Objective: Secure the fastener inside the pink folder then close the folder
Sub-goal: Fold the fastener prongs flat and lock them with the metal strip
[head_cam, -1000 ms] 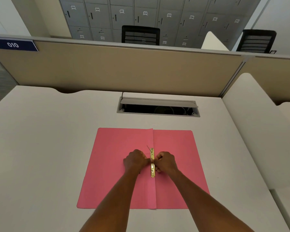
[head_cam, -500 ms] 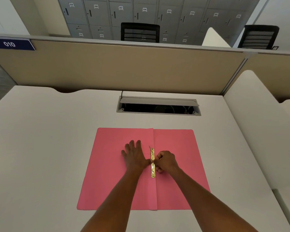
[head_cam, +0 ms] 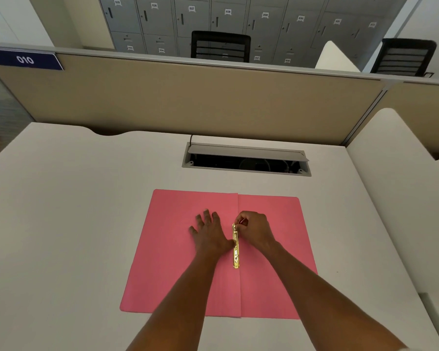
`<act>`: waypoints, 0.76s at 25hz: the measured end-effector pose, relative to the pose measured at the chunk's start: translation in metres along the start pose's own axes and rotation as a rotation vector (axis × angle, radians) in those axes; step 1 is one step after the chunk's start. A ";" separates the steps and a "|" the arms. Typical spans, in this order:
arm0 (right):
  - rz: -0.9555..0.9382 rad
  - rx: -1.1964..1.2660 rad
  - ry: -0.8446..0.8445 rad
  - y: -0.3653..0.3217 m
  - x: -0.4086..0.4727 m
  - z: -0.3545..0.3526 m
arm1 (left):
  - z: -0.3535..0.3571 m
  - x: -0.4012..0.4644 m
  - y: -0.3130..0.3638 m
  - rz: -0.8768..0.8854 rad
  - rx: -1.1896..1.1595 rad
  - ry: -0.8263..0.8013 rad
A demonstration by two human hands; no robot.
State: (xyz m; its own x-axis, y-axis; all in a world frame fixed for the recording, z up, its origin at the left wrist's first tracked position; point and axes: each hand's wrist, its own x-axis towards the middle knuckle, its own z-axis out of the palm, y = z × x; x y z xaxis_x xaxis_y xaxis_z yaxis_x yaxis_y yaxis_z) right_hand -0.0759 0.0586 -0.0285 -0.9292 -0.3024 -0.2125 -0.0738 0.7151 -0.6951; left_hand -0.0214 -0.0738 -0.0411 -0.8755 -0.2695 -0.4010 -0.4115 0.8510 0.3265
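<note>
A pink folder (head_cam: 188, 262) is lying wide open and flat on the white desk (head_cam: 61, 224), its centre fold running away from the person, just in front of a cable hatch (head_cam: 246, 159) set into the desk. Along that fold, on the right-hand leaf, a thin brass fastener (head_cam: 235, 245) is sitting, its strip pointing up and down the crease.

The left hand (head_cam: 211, 235) is resting flat on the left leaf, fingers spread and holding nothing — it is only pressing the card down, with the thumb side just touching the strip. The right hand (head_cam: 254, 230) is curled beside the far end of the fastener, fingertips pinching together at that end; it appears to be bending or sliding a small metal part there, though the piece itself is too small to make out.

The folder looks like light, thin card: floppy, easy to crease, likely to slide on the smooth desk unless pinned. The fastener is probably soft, springy metal with thin edges, so it is best worked by the tips with fingertips rather than forced. For closing, the outer edge of one leaf seems the sensible place to take hold — lifting it over the fold.
</note>
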 end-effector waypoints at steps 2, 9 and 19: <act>0.032 -0.016 0.010 0.002 0.003 -0.003 | 0.001 0.000 -0.001 0.001 0.001 -0.001; 0.045 -0.060 -0.046 0.002 0.020 -0.003 | 0.000 0.002 0.002 -0.012 0.032 -0.018; -0.047 -0.212 -0.096 -0.003 0.031 0.006 | 0.000 0.003 0.003 -0.022 0.061 -0.024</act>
State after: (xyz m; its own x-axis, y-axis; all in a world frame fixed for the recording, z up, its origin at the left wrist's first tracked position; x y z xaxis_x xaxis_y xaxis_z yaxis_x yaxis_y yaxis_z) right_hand -0.1027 0.0438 -0.0371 -0.8848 -0.3899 -0.2551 -0.1997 0.8120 -0.5484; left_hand -0.0254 -0.0719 -0.0415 -0.8597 -0.2781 -0.4285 -0.4139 0.8708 0.2652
